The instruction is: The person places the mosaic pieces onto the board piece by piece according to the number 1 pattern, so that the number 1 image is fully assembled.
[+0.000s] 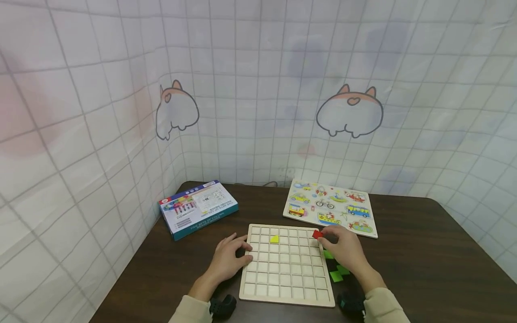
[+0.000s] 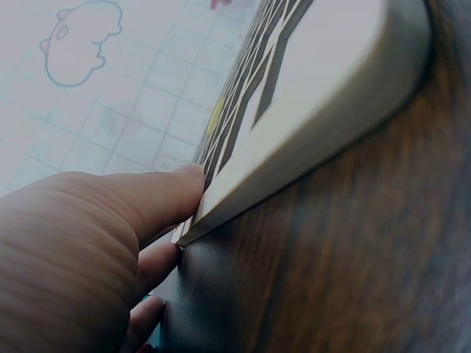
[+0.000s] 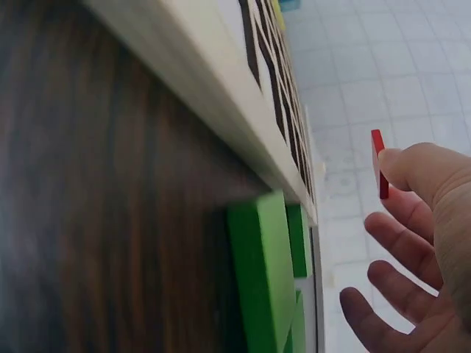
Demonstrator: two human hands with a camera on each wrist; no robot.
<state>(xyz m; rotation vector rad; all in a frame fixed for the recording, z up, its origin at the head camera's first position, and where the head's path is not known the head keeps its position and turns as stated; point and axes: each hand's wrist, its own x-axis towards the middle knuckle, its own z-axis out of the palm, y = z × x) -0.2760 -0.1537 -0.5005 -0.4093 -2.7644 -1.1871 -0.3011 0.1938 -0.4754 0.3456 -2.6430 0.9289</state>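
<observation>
A wooden grid board (image 1: 284,301) lies flat on the table with a yellow tile (image 1: 274,239) in one of its upper cells. My left hand (image 1: 227,260) rests at the board's left edge, thumb and fingertips touching the frame. In the left wrist view the thumb (image 2: 158,195) lies along that rim. Between thumb and forefinger, my right hand (image 1: 345,246) pinches a small red tile (image 3: 380,163) above the board's upper right corner. Its other fingers are spread loosely. Several green tiles (image 1: 336,276) lie beside the board's right edge, partly under the right hand.
A flat white and teal box (image 1: 206,208) lies at the back left. Behind the board to the right is a picture puzzle board (image 1: 329,207) with printed vehicles. Gridded cloth (image 1: 258,89) hangs around the dark table (image 1: 420,251).
</observation>
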